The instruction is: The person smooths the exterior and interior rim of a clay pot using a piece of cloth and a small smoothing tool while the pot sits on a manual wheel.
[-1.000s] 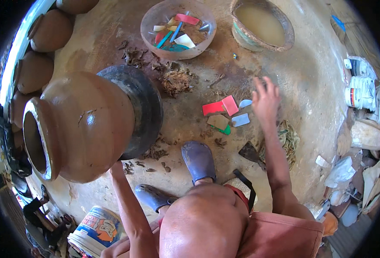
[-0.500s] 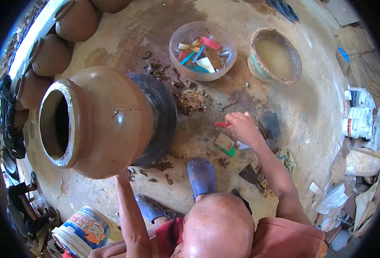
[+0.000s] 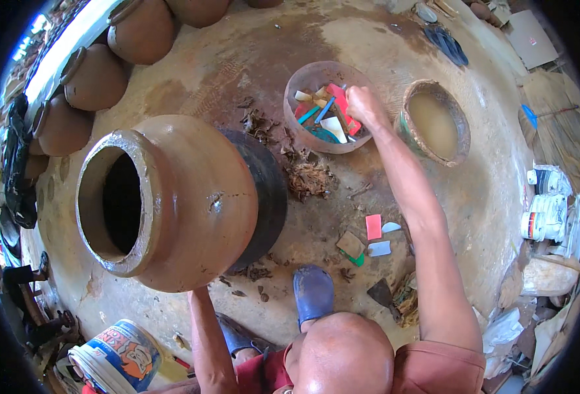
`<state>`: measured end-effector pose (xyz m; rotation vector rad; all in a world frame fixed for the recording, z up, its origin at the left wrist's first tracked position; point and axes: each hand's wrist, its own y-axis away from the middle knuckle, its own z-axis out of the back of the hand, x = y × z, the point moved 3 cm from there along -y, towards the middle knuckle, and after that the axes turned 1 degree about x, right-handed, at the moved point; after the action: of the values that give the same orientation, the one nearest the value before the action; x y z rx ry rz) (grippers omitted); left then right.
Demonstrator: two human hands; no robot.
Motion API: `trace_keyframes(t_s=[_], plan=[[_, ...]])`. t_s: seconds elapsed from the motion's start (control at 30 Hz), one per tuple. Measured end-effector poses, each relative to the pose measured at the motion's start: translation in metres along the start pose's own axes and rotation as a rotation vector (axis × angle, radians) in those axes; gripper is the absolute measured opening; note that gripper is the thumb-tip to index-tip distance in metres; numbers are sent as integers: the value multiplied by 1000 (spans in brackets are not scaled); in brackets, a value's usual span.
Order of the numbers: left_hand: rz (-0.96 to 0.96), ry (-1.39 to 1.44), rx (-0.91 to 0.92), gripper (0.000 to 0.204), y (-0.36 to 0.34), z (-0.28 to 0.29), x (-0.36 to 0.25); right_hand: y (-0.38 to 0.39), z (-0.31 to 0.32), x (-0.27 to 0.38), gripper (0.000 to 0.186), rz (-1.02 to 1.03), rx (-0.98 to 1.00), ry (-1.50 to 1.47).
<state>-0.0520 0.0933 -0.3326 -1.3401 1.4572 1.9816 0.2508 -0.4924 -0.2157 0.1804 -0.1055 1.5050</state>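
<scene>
Pinching a red flat piece (image 3: 352,123) at the plastic bowl (image 3: 329,147)'s rim: right hand (image 3: 366,107), grip closed | clay pot (image 3: 204,203) on a dark round base (image 3: 271,197) at the person's left | left forearm (image 3: 210,338) ends behind pot; left hand hidden, its grip I cannot tell | loose flat pieces (image 3: 373,226) on floor (image 3: 480,217), just left of right forearm (image 3: 415,190)

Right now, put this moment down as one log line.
right hand: over bowl, at red piece | left hand: hidden behind clay pot | floor: pink piece, light-blue piece
</scene>
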Motion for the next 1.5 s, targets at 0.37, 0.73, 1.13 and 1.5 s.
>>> trace_keyframes(t_s=[0.37,0.73,1.13,1.5], plan=[[12,7,-12,69,4,3,7,-9,-16,-6,20,-77,96,86],[7,3,-12,72,1,7,-2,11,23,22,18,68,-141,64],[-35,-21,10,75,-13,34,-51,68,50,30,40,-159,-632,-851],[-62,-53,81,78,-33,16,-92,167,-41,219,10,34,-165,-1034]])
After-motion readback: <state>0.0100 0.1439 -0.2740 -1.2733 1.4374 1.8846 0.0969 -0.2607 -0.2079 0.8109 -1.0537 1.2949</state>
